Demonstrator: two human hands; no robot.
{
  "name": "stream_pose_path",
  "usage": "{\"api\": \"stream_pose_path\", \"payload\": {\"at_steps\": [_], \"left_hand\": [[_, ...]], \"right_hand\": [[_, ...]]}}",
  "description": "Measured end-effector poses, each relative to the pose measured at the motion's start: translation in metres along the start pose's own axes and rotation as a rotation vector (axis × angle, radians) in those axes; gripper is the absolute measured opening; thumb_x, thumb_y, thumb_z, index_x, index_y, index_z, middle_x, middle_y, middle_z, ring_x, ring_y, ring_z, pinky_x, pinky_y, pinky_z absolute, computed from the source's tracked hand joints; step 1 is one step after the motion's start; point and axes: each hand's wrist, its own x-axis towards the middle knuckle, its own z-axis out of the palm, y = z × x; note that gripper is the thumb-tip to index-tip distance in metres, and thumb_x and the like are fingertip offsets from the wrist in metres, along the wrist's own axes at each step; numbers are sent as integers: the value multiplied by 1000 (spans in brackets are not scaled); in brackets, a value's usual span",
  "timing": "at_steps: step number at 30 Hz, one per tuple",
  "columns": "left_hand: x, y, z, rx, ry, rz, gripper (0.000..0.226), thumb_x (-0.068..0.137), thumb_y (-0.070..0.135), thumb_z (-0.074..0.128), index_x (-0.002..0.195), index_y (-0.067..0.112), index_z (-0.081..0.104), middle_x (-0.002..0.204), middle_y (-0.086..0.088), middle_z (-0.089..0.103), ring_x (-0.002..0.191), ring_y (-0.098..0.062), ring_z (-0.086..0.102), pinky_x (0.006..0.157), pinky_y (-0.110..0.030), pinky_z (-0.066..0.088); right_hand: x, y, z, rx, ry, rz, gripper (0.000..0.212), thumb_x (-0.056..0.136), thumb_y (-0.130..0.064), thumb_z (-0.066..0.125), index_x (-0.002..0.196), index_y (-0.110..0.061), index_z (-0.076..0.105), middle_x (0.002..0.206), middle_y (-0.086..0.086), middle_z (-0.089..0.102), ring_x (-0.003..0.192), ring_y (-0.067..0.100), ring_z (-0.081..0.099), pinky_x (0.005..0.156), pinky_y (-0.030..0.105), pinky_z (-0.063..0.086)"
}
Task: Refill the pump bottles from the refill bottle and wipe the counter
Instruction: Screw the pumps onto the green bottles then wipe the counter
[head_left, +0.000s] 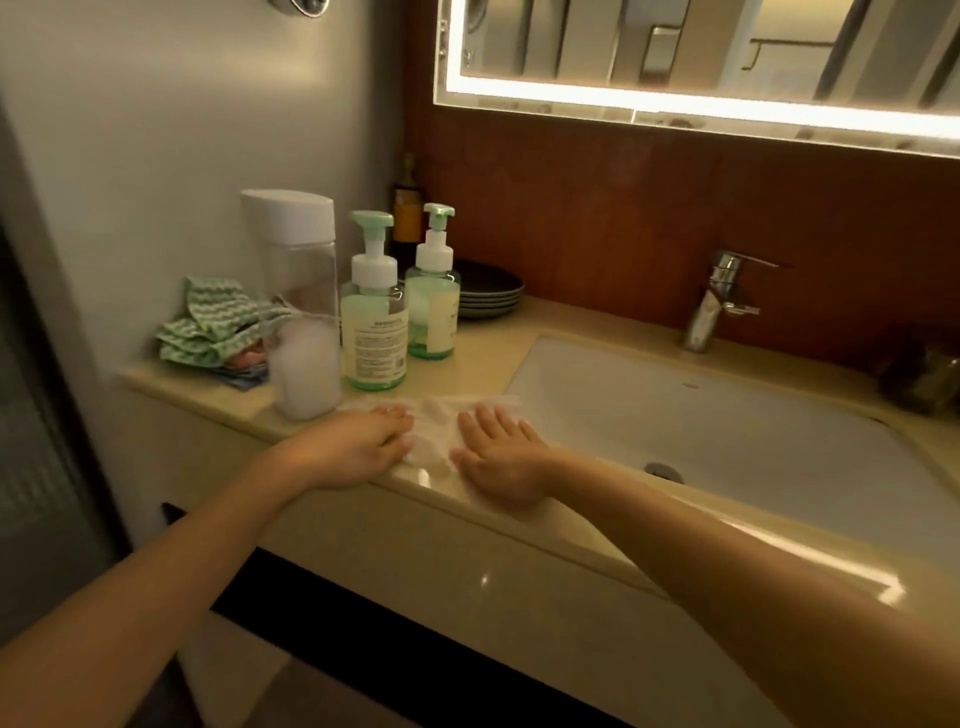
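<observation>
Two clear green pump bottles stand upright on the beige counter (483, 364): the nearer one (373, 327) in front, the second (434, 301) behind and to its right. Left of them stands a tall clear refill bottle (301, 312) with a white cap and whitish liquid in its lower part. A white paper wipe (434, 415) lies flat on the counter's front edge. My left hand (358, 447) presses on the wipe's left side with straight fingers. My right hand (498, 457) lies flat on its right side.
A white sink basin (727, 415) with a chrome faucet (714, 301) is sunk into the counter on the right. Folded green patterned cloths (218, 327) sit at the far left. Dark stacked plates (491, 291) and a brown bottle (408, 213) stand behind the pumps.
</observation>
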Motion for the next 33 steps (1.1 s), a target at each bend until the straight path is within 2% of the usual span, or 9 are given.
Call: {"api": "stream_pose_path", "payload": {"at_steps": [10,13,18,27,29,33], "left_hand": [[29,1,5,109,114,-111,44,99,30,29,139,14,34,149,-6,31,131,-23,38,106,-39,33],[45,6,7,124,118,-141,44,99,27,29,140,11,32,149,-8,31,131,-26,37,105,-39,35],[79,12,2,153,127,-167,41,98,25,32,135,7,39,143,-12,38,126,-27,42,101,-37,35],[138,23,-3,271,56,-294,48,98,23,31,142,3,27,147,-18,30,131,-30,35,109,-40,26],[145,25,-5,290,59,-302,48,99,23,29,143,3,25,148,-17,29,133,-29,33,108,-39,26],[162,26,-9,295,58,-337,49,99,23,32,142,2,24,147,-18,29,131,-32,35,101,-40,37]], "right_hand": [[63,10,-22,40,34,-42,58,100,-37,16,147,-14,-9,155,7,-16,142,24,-18,116,39,-6],[71,24,-28,52,34,-54,57,101,-37,16,148,-17,-9,155,5,-17,142,21,-19,114,36,-8],[92,41,-38,56,42,-48,55,102,-33,15,148,-15,-8,155,4,-17,142,19,-19,113,33,-8],[147,74,-56,72,75,-16,52,102,-31,14,148,-14,-2,157,3,-10,143,18,-14,114,33,-6],[161,80,-58,76,80,-18,53,101,-34,15,149,-17,-1,157,3,-10,143,19,-13,115,36,-5],[183,89,-62,23,99,30,53,99,-40,13,148,-25,-1,157,-1,-10,144,18,-10,115,45,-4]]}}
